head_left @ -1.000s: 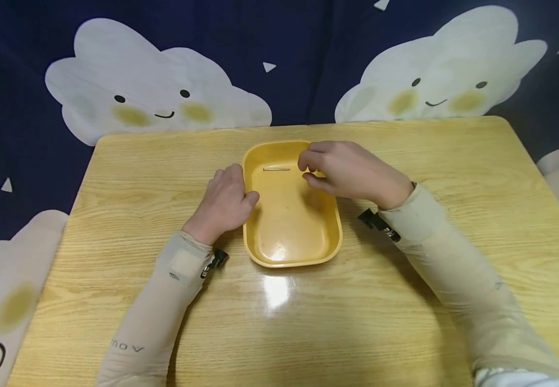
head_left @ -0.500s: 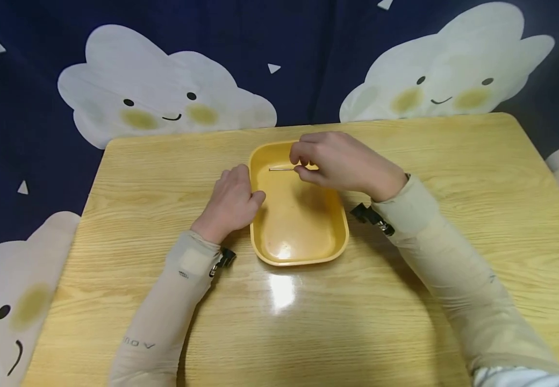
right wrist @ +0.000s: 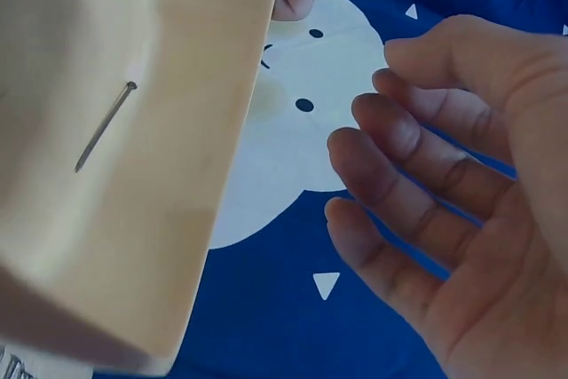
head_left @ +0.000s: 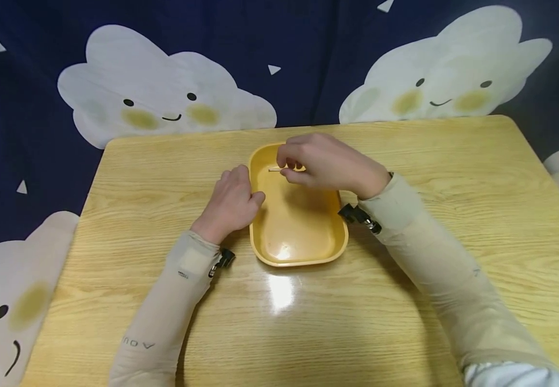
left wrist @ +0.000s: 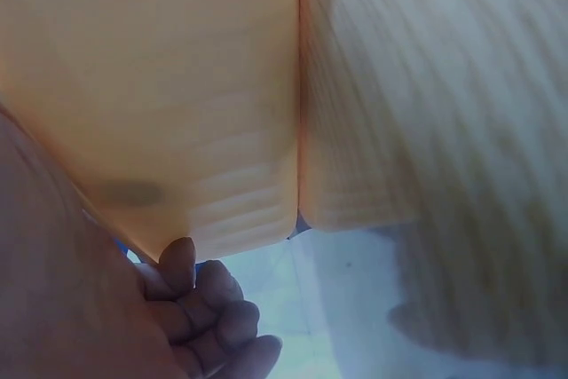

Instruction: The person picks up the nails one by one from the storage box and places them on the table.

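A yellow rectangular tray [head_left: 299,264] stands on the table, and a thin metal nail [right wrist: 105,128] lies in its far part. My left hand [head_left: 231,201] grips the tray's left rim, thumb over the inner side and fingers outside. Curled fingertips [left wrist: 217,286] show by the tray wall in the left wrist view. Over the far half of the tray, my right hand [head_left: 328,164] hovers above the nail with thumb and fingers bent and apart. Nothing is between them in the right wrist view. In the head view this hand covers part of the nail.
The tray rests on a wood-grain table [head_left: 357,333] with rounded far corners. Behind it hangs a dark blue cloth [head_left: 303,54] printed with smiling white clouds. Black wrist cameras [head_left: 359,217] are strapped to both beige sleeves.
My right hand has moved left from the tray's right rim to above the nail. The left hand keeps its grip on the left rim. The head view has shifted slightly.
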### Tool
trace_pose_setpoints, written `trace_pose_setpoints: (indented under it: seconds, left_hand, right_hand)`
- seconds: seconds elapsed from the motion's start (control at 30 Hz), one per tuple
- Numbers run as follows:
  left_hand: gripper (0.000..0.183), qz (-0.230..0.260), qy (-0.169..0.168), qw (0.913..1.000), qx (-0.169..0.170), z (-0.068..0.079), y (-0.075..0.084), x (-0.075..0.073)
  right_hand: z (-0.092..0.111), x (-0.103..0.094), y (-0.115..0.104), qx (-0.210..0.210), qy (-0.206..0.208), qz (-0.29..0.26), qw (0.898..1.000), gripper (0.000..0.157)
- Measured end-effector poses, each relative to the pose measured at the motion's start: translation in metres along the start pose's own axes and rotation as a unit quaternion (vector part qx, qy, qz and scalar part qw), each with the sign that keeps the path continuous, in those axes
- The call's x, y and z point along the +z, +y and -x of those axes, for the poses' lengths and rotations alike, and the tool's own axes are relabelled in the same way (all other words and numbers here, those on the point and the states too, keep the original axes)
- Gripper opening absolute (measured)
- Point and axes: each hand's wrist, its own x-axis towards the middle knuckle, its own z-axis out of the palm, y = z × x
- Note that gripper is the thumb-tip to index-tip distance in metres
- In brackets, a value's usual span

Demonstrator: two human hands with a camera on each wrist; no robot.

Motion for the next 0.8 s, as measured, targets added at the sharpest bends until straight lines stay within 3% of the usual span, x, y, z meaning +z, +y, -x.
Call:
trace_pose_setpoints:
  seconds: [0.2,0.8]
  left_hand:
    - [0.028,0.001,0.001,1.0,0.001,0.0,-0.001,0.0]
    - [0.024,0.007,0.0,1.0,0.0,0.008,-0.001,-0.002]
  right_hand:
    - [-0.011,0.001,-0.002,-0.009,-0.008,-0.037,0.999,0.007]
    - [-0.027,0.014,0.002,0.01,-0.021,-0.063,0.998,0.008]
